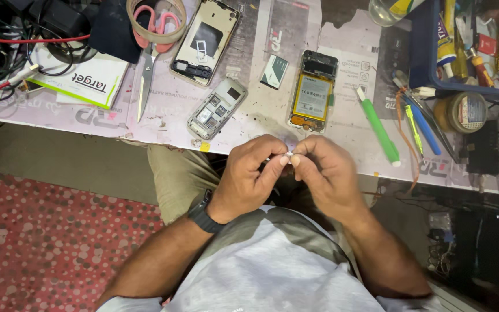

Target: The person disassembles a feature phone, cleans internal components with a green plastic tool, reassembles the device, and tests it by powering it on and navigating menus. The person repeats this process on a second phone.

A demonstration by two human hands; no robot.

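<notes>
My left hand (253, 173) and my right hand (326, 173) meet over my lap, just below the workbench edge. Their fingertips pinch one tiny white part (288, 155) between them; its shape is too small to make out. A dark watch (202, 215) sits on my left wrist. On the bench just above my hands lie an opened small grey phone (217, 108) and an opened smartphone with its yellow battery showing (312, 91).
Further back lie a gold phone frame (205, 40), a small dark card (275, 71), pink-handled scissors (148, 63), a tape roll (156, 33), a booklet (82, 81) and tangled cables (7, 52). At right: a green tool (378, 128), blue pen (425, 128), blue tray (469, 46).
</notes>
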